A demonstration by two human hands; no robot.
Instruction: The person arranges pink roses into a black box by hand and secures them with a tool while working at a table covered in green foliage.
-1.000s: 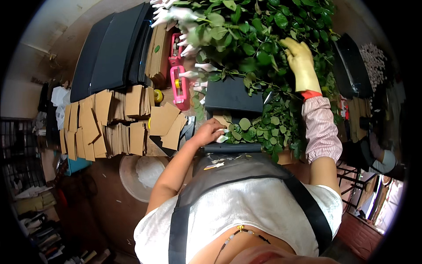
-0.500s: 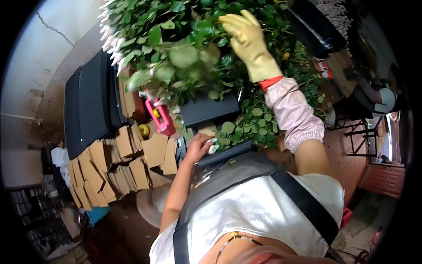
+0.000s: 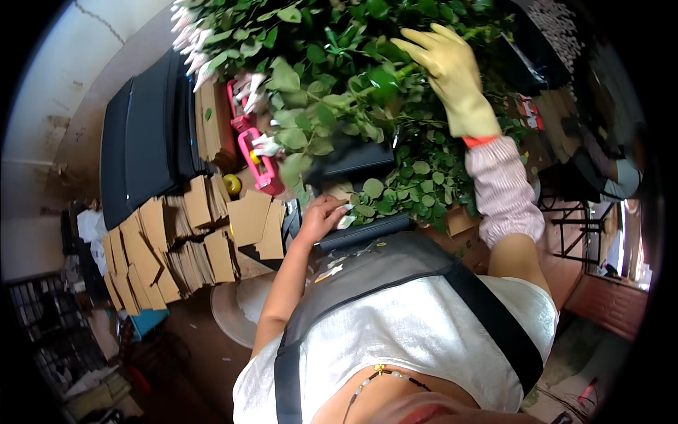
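Note:
My bare left hand [image 3: 323, 219] is curled low in front of my apron, with its fingertips closed at a small pale flower head [image 3: 346, 222]. Leafy stems [image 3: 417, 187] run to the right from there. My right hand [image 3: 450, 67], in a yellow rubber glove, is held out over a heap of greenery [image 3: 339, 42]. Its upper fingers are stretched leftward, while a leafy stem [image 3: 360, 92] runs in under its thumb side and appears held there; the grip itself is partly hidden. White-sleeved flower heads [image 3: 267, 145] lie near the left end of that stem.
A dark box [image 3: 353, 162] and a dark padded bar [image 3: 374, 232] lie close to my apron. Pink frames [image 3: 261, 166] stand left of the greenery. Stacked cardboard pieces [image 3: 169, 247] and black panels [image 3: 141, 134] fill the left. Another person [image 3: 614, 177] sits far right.
My gloved right hand has moved to the right, and the leafy stem has shifted with it. My left hand stays at nearly the same spot by the pale flower head.

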